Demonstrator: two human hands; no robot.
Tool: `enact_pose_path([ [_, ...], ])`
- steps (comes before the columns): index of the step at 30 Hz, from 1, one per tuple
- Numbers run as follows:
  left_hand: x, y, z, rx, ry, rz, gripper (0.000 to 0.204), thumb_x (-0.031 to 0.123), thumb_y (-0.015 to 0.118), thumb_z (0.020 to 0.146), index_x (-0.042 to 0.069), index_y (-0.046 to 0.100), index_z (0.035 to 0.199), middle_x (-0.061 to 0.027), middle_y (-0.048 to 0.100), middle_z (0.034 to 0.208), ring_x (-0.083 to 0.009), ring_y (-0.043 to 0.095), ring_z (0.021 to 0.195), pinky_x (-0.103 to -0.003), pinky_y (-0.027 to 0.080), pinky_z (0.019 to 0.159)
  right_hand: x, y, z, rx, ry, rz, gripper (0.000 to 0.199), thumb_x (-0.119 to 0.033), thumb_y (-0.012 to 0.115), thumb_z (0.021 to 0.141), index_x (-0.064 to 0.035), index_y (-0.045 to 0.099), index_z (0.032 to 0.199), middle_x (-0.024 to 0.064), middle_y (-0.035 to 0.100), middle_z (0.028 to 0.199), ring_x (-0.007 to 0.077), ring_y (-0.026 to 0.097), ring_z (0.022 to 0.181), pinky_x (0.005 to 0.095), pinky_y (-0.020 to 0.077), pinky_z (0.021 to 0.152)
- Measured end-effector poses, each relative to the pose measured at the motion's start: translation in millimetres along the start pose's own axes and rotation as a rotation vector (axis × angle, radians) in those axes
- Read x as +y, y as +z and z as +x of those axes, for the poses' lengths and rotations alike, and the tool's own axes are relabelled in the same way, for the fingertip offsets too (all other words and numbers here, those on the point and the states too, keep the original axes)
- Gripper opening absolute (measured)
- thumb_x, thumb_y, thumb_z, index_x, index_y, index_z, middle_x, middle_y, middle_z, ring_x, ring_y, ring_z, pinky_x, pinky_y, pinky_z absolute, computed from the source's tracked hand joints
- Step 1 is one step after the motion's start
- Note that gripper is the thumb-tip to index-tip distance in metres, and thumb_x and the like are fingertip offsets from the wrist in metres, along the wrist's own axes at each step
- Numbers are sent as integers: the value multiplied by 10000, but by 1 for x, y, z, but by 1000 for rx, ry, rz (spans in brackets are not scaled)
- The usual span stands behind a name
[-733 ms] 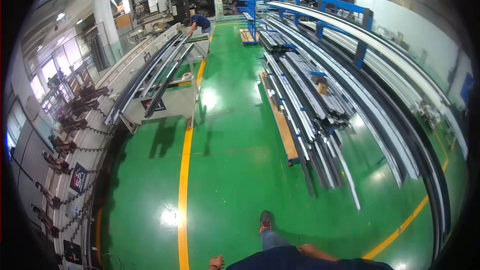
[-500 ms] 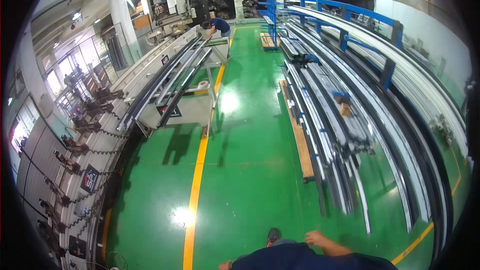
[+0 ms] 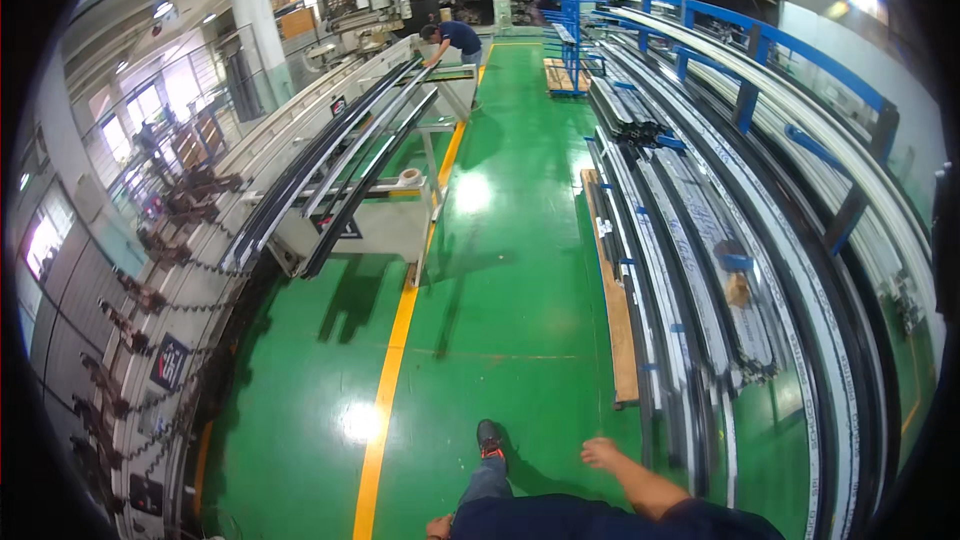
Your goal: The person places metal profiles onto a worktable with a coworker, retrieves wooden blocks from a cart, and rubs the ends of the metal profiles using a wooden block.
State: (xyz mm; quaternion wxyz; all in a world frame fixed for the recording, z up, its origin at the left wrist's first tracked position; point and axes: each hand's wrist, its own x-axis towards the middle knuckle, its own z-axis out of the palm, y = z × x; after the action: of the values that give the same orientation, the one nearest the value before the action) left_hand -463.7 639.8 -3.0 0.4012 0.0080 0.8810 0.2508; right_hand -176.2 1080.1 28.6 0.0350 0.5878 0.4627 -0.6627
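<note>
My right hand (image 3: 601,454) hangs in front of me over the green floor, its fingers loosely bent and nothing visible in them. It is apart from everything; nearest to it are the long black and silver profiles (image 3: 690,270) stacked on the right. Only a small part of my left hand (image 3: 438,527) shows at the bottom edge beside my dark shirt, and its fingers are hidden. One shoe (image 3: 489,437) of mine is stretched forward on the floor.
A yellow line (image 3: 385,380) runs ahead along the green floor. To the left, a machine bench (image 3: 375,225) carries long profiles, and a person (image 3: 458,40) leans over its far end. Wood (image 3: 615,320) lies under the right stack. Blue racks (image 3: 745,105) hold pale profiles.
I have stepped forward, and my shoe shows farther out. My right hand has swung forward and slightly left. The stack and bench have shifted in view; the other person still leans over the bench.
</note>
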Motion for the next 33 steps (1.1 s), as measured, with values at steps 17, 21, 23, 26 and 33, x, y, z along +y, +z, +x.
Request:
enact_pose_path([
  [17, 408, -149, 353, -141, -50, -201, 357, 384, 705, 970, 69, 703, 1138, -74, 674, 910, -228, 630, 759, -405, 520, 628, -212, 22, 155, 162, 157, 298, 393, -339, 698, 1007, -78, 637, 1294, 179, 743, 1205, 280, 739, 948, 455, 580, 721],
  [21, 533, -152, 430, -215, 161, -403, 369, 364, 687, 972, 88, 649, 1214, -64, 656, 1000, -251, 644, 852, -426, 528, 655, -283, 16, 199, 99, 119, 185, 412, -335, 711, 1004, -86, 625, 1321, 155, 758, 1208, 233, 749, 939, 419, 577, 689],
  [23, 591, -135, 447, -170, 264, -456, 412, 358, 680, 971, 72, 646, 1264, -67, 666, 1030, -233, 654, 850, -384, 533, 646, -305, -1, 224, 117, 137, 223, 368, -322, 711, 1006, -88, 639, 1281, 146, 749, 1165, 235, 734, 901, 410, 547, 660],
  [26, 616, -111, 472, -96, 316, -396, 382, 388, 745, 930, 44, 741, 1097, -42, 668, 784, -182, 606, 608, -337, 477, 451, -363, -22, 269, 112, 158, 290, 321, -313, 709, 1010, -82, 652, 1227, 126, 733, 1074, 224, 699, 814, 394, 499, 601],
  [33, 741, -97, 508, -216, 581, 224, 465, 476, 656, 972, 26, 726, 1067, -108, 694, 826, -241, 686, 706, -457, 551, 568, -488, -132, 401, 128, 108, 333, 315, -326, 709, 1002, -53, 652, 1146, 97, 682, 868, 191, 604, 633, 367, 445, 491],
])
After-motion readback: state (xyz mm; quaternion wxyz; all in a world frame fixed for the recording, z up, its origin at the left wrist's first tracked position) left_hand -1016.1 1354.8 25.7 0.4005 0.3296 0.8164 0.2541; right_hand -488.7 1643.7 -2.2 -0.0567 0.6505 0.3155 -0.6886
